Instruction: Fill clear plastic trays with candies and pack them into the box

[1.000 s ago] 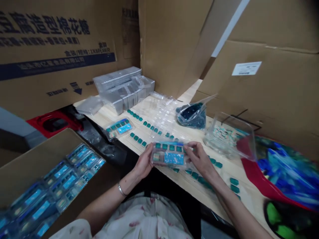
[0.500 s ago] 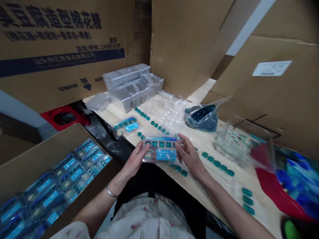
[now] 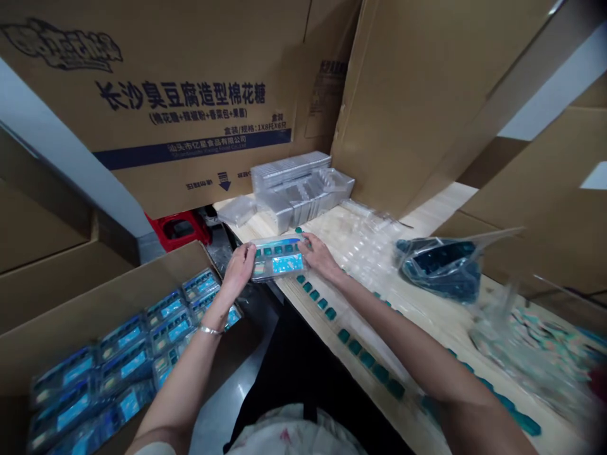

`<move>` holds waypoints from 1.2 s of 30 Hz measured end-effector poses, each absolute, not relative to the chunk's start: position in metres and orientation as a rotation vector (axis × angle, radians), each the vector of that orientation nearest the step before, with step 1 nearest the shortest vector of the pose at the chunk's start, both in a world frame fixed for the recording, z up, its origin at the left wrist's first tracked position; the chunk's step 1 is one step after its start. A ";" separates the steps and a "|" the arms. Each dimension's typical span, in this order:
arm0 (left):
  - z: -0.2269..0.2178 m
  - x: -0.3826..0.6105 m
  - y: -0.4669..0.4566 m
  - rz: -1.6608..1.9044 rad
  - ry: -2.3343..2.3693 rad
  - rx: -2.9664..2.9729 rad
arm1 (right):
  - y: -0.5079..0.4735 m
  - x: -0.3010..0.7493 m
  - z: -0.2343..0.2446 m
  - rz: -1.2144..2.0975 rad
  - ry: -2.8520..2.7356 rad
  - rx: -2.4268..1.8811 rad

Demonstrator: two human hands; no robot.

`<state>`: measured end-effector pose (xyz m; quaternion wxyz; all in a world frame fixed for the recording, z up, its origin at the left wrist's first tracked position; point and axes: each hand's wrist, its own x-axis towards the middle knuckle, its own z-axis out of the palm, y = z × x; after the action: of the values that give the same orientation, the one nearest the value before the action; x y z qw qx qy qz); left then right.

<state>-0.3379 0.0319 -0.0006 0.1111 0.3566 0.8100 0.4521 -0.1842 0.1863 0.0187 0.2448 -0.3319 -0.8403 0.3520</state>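
Observation:
Both my hands hold one clear plastic pack filled with small teal squares and a blue card. My left hand grips its left end, fingers curled round the edge. My right hand grips its right end. The pack hovers over the left corner of the wooden table, where another filled pack lay a moment ago; I cannot see that one under it. Rows of loose teal squares lie along the table's near edge.
An open cardboard box at lower left holds several filled packs. A stack of empty clear trays stands at the table's back corner. A plastic bag of dark teal pieces lies on the right. Big cartons wall the back.
My hands carried the pack from in front of my body out to the table's left corner. The camera swung left and upward, blurring the right side.

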 end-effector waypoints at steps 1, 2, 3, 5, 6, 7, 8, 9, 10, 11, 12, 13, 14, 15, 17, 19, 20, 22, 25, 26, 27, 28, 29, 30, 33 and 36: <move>-0.006 -0.344 0.037 1.308 2.409 1.035 | 0.192 -0.193 0.017 0.880 -2.365 -0.948; -0.012 -0.349 0.042 1.304 2.424 1.018 | 0.195 -0.199 0.016 0.801 -2.437 -0.988; -0.018 -0.352 0.047 1.308 2.434 0.998 | 0.198 -0.205 0.013 0.722 -2.507 -1.024; -0.032 -0.356 0.053 1.325 2.461 0.950 | 0.200 -0.211 0.007 0.562 -2.638 -1.060; -0.038 -0.356 0.056 1.338 2.470 0.926 | 0.200 -0.213 0.003 0.486 -2.688 -1.069; -0.044 -0.356 0.058 1.352 2.470 0.902 | 0.199 -0.215 -0.001 0.423 -2.727 -1.073; -0.050 -0.356 0.060 1.365 2.464 0.879 | 0.198 -0.217 -0.004 0.377 -2.754 -1.073; -0.054 -0.355 0.061 1.375 2.451 0.857 | 0.197 -0.219 -0.007 0.349 -2.768 -1.072; -0.057 -0.355 0.062 1.383 2.436 0.837 | 0.196 -0.221 -0.010 0.340 -2.774 -1.071; -0.060 -0.354 0.063 1.390 2.422 0.819 | 0.195 -0.223 -0.011 0.341 -2.778 -1.071; -0.061 -0.354 0.064 1.395 2.413 0.803 | 0.194 -0.225 -0.012 0.344 -2.781 -1.065; -0.062 -0.353 0.065 1.399 2.408 0.789 | 0.194 -0.226 -0.011 0.344 -2.780 -1.061; -0.062 -0.353 0.065 1.401 2.405 0.782 | 0.194 -0.225 -0.009 0.343 -2.777 -1.062; -0.061 -0.353 0.066 1.402 2.402 0.781 | 0.196 -0.222 -0.006 0.335 -2.769 -1.058; -0.058 -0.354 0.064 1.404 2.401 0.792 | 0.201 -0.208 0.003 0.263 -2.731 -1.066; -0.052 -0.354 0.060 1.418 2.417 0.810 | 0.210 -0.185 0.012 0.151 -2.677 -1.107; -0.048 -0.354 0.057 1.433 2.434 0.811 | 0.217 -0.171 0.017 0.086 -2.654 -1.140; -0.037 -0.349 0.051 1.472 2.526 0.815 | 0.230 -0.144 0.024 -0.036 -2.643 -1.207; -0.019 -0.331 0.048 1.524 2.713 0.948 | 0.250 -0.121 0.029 -0.160 -2.738 -1.161; -0.013 -0.322 0.050 1.545 2.733 1.036 | 0.254 -0.120 0.029 -0.173 -2.778 -1.116; -0.007 -0.313 0.053 1.569 2.714 1.136 | 0.258 -0.122 0.027 -0.178 -2.812 -1.070; -0.003 -0.304 0.057 1.592 2.656 1.235 | 0.260 -0.127 0.025 -0.184 -2.834 -1.033; 0.000 -0.295 0.062 1.604 2.580 1.324 | 0.261 -0.133 0.021 -0.192 -2.846 -1.007; 0.003 -0.287 0.066 1.607 2.501 1.398 | 0.262 -0.140 0.018 -0.205 -2.855 -0.987; 0.004 -0.271 0.076 1.563 2.267 1.519 | 0.263 -0.155 0.010 -0.241 -2.858 -0.934; 0.002 -0.266 0.078 1.560 2.058 1.416 | 0.265 -0.154 0.014 -0.269 -2.828 -0.889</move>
<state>-0.2657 0.0784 0.0024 0.0979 0.4785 0.6954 0.5271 -0.1541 0.2650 0.0142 0.0825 -0.2978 -0.9468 -0.0900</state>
